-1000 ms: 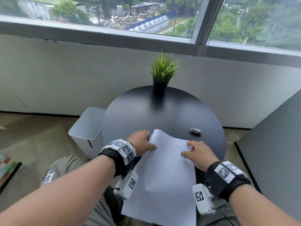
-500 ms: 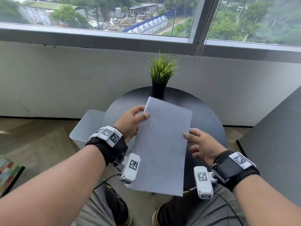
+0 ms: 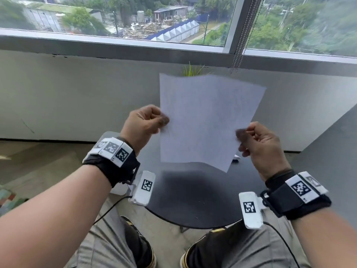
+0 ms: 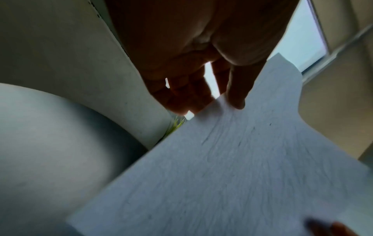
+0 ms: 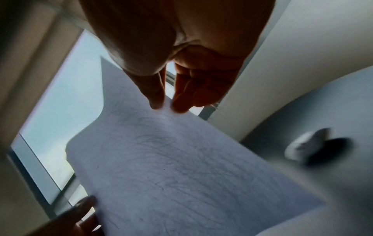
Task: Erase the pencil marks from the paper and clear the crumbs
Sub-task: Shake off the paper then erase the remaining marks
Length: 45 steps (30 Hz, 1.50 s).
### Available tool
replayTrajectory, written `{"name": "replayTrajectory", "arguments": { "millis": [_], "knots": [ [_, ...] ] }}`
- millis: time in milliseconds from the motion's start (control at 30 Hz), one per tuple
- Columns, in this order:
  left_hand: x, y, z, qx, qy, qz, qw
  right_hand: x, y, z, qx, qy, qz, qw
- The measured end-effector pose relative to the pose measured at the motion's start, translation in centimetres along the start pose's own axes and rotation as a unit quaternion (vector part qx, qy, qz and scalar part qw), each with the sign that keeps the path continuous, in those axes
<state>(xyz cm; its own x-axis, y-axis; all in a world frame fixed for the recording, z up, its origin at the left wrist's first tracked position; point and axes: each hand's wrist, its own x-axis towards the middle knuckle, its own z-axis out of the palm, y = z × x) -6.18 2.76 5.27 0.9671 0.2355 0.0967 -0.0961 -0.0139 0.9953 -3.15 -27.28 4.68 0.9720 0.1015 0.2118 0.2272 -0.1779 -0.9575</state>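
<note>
Your left hand (image 3: 144, 124) pinches the left edge of the paper (image 3: 204, 120) between thumb and curled fingers; your right hand (image 3: 258, 144) pinches the right edge the same way, lower down. The sheet is held up in the air, near upright and tilted slightly clockwise, clear of the surface (image 3: 197, 196) on all sides. Its top edge is wavy and covers most of the plant (image 3: 190, 71) at the far rim; the bottom right corner hangs lowest, above the surface and not touching it.

The wrist views show the sheet's face: faint grey pencil strokes remain across the paper (image 5: 171, 167), densest near your right thumb (image 5: 155, 94). In the left wrist view a few small dark specks sit on the paper (image 4: 232, 167); blur prevents telling crumbs from marks.

The eraser (image 3: 236, 158) lies on the surface just beside the sheet's lower right corner, partly hidden behind it in the head view, and is blurred in the right wrist view (image 5: 306, 146).

The near half of the round surface, under the sheet, is bare and dark. A white bin (image 3: 120, 187) stands left of the surface, mostly hidden behind your left wrist. A grey panel (image 3: 328, 151) closes off the right side.
</note>
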Motion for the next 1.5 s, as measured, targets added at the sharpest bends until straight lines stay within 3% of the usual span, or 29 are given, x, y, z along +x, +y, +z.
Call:
{"name": "replayTrajectory", "arguments": {
  "millis": [133, 300, 400, 500, 567, 667, 767, 833, 933, 1000, 1133, 1233, 1300, 1367, 1433, 1500],
  "knots": [
    [-1.2, -2.6, -0.2, 0.103, -0.024, -0.051, 0.993, -0.3, 1.8, -0.2, -0.048, -0.034, 0.057, 0.997],
    [-1.3, -2.6, -0.1, 0.041, 0.029, -0.086, 0.995, 2.2, 0.7, -0.8, -0.028, -0.004, 0.023, 0.999],
    [-2.5, -4.0, 0.2, 0.044, 0.024, -0.171, 0.984, 4.2, 3.3, -1.1, -0.089, 0.001, 0.082, 0.993],
    [-4.1, -6.3, 0.1, 0.072, 0.016, -0.244, 0.967, 4.8, 8.0, -1.6, -0.307, -0.094, 0.164, 0.933],
    [-5.1, -7.4, 0.0, 0.080, 0.006, -0.280, 0.956, 4.5, 10.5, -1.5, -0.383, -0.147, 0.201, 0.889],
    [-5.5, -8.2, -0.4, 0.131, 0.011, -0.305, 0.943, 4.2, 11.6, -1.0, -0.420, -0.140, 0.201, 0.874],
    [-4.9, -8.6, -1.4, 0.331, 0.018, -0.230, 0.915, 4.5, 11.1, -0.7, -0.449, -0.144, 0.196, 0.860],
    [-4.5, -8.8, -1.6, 0.441, -0.033, -0.154, 0.884, 4.7, 10.8, -0.5, -0.477, -0.156, 0.186, 0.844],
    [-4.7, -9.3, -1.0, 0.574, -0.156, -0.081, 0.799, 5.0, 10.4, -0.6, -0.505, -0.175, 0.161, 0.830],
    [-5.5, -9.6, -0.2, 0.632, -0.220, -0.057, 0.741, 5.1, 10.1, -0.6, -0.492, -0.177, 0.155, 0.838],
    [-8.5, -9.5, 2.0, 0.654, -0.258, 0.007, 0.711, 4.8, 8.8, 0.4, -0.376, -0.180, 0.149, 0.897],
    [-10.5, -8.7, 3.9, 0.662, -0.294, 0.033, 0.689, 4.0, 7.9, 2.4, -0.344, -0.246, 0.119, 0.898],
    [-11.3, -8.4, 4.8, 0.634, -0.327, 0.029, 0.700, 3.2, 7.9, 3.9, -0.334, -0.278, 0.111, 0.894],
    [-11.3, -8.1, 5.1, 0.580, -0.345, 0.016, 0.738, 2.4, 8.3, 4.6, -0.343, -0.288, 0.115, 0.886],
    [-9.9, -8.2, 4.1, 0.539, -0.320, 0.008, 0.779, 1.8, 8.5, 4.7, -0.362, -0.301, 0.116, 0.875],
    [-7.5, -8.8, 2.5, 0.549, -0.279, 0.006, 0.788, 1.5, 8.5, 4.3, -0.359, -0.324, 0.117, 0.868]
  ]
}}
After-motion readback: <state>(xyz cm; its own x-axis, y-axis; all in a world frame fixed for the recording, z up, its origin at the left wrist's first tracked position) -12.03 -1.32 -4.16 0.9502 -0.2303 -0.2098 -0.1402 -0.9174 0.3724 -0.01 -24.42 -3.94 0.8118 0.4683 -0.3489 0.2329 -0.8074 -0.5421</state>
